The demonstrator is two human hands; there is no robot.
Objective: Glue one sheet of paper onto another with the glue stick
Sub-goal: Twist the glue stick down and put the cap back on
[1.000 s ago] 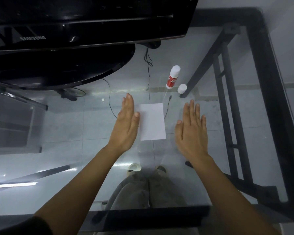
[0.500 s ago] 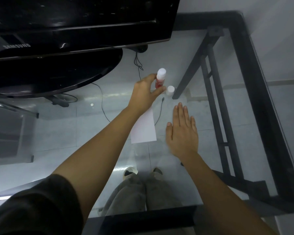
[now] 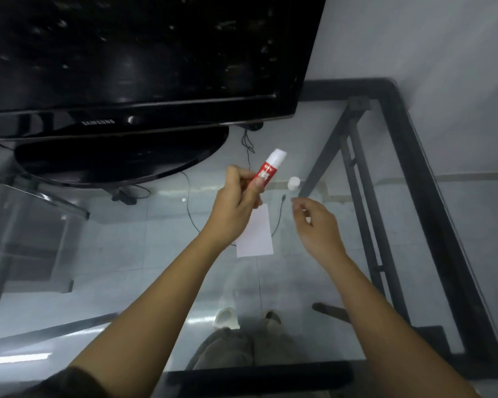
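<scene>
Glue stick (image 3: 266, 170), red-bodied with a white end pointing up and to the right, is held above the glass counter (image 3: 322, 282), in front of the base of a black Samsung monitor (image 3: 144, 61) that fills the upper left. The stick's lower part is enclosed by the left hand (image 3: 236, 205), whose grip is closed around it with the thumb pressed along the red label. Just below and to the right of that hand, a white sheet of paper (image 3: 258, 235) is seen lying flat on the counter, its upper left corner hidden by the wrist; whether a second sheet lies under it cannot be told. A thin dark cable (image 3: 281, 214) is seen beside the sheet's right edge. Further right, the right hand (image 3: 318, 228) is raised near the paper's right side, its grip loosely curled and partly open, with nothing visibly held. Just above its fingertips, a small white cap (image 3: 293, 183) is seen standing on the glass, apart from both hands and beside the counter's black frame (image 3: 431, 211).
</scene>
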